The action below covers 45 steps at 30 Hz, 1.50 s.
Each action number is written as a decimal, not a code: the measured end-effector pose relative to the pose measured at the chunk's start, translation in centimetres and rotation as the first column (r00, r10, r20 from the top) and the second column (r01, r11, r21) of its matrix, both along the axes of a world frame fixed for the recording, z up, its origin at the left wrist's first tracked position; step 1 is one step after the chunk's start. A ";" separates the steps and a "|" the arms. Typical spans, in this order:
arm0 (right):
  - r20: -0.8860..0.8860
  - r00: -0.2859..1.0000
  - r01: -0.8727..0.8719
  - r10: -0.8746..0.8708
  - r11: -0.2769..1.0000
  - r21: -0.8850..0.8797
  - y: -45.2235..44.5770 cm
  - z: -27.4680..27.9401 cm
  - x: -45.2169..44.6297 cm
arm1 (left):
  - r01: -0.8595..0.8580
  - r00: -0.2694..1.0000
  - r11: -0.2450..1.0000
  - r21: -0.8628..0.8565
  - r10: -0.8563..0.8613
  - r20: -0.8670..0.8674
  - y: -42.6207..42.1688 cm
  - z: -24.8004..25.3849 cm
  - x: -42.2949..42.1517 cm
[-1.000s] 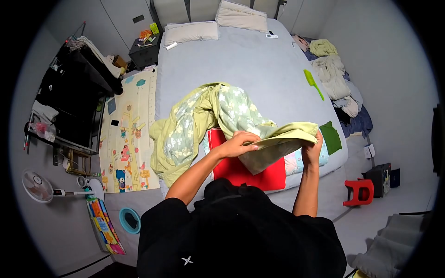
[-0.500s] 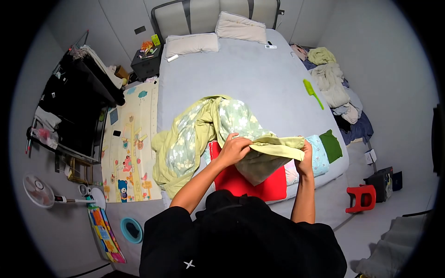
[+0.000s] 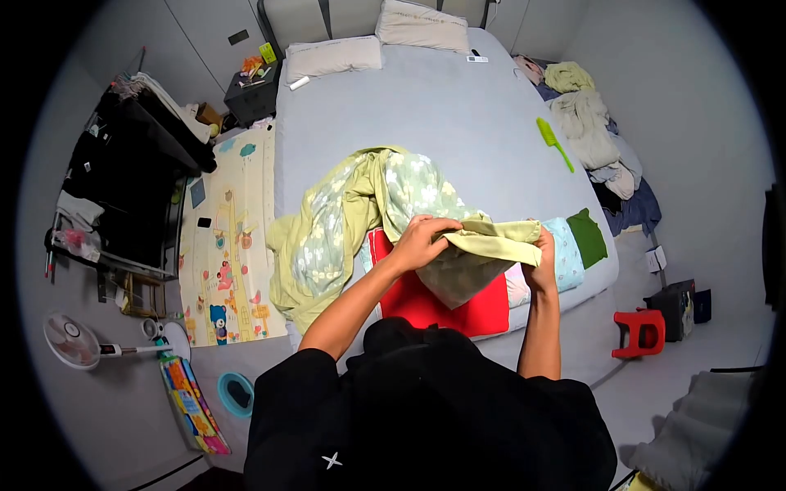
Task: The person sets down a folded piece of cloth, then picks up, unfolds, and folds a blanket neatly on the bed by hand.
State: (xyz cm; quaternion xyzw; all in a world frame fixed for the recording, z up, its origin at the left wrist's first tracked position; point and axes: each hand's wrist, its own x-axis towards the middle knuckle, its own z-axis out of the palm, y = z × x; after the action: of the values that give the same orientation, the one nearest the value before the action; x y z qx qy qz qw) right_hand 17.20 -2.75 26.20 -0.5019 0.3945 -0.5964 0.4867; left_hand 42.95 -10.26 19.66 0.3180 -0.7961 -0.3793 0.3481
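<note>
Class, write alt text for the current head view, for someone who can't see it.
A person's left hand and right hand hold up an edge of green floral fabric over a grey bed. A red cloth lies beneath; a green brush lies farther right.

The green floral cover (image 3: 409, 190) looks like soft, matt cloth, deeply creased, while the red cloth (image 3: 401, 299) has a flat, matt face. The bed sheet (image 3: 458, 114) is matt fabric, mostly smooth, and the pillows (image 3: 334, 60) read as padded cloth with a faintly wrinkled surface. The bright green brush (image 3: 557, 146) and the red stool (image 3: 651, 329) look like smooth plastic, the stool glossy, and the floor mat (image 3: 233, 233) appears smooth.
</note>
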 end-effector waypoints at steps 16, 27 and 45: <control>0.085 0.996 0.008 -0.009 1.000 0.017 -0.2 0.2 0.1 | 0.438 0.860 0.875 0.207 -0.475 0.188 -1.7 -0.7 0.1; 0.210 0.972 0.114 -0.109 0.993 -0.010 0.6 -1.3 -2.5 | 0.290 0.949 0.915 0.282 -0.314 0.041 -4.2 0.7 3.4; -0.440 0.886 0.223 -0.145 0.966 0.130 0.0 0.4 -2.4 | -0.006 0.998 0.998 0.065 0.002 0.068 -2.4 3.5 4.8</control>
State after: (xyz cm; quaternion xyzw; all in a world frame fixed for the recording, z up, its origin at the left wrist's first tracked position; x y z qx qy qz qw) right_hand 14.76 -2.73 26.56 -0.5350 0.5888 -0.4782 0.3720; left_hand 47.77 -12.68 23.14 0.3436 -0.7941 -0.3933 0.3108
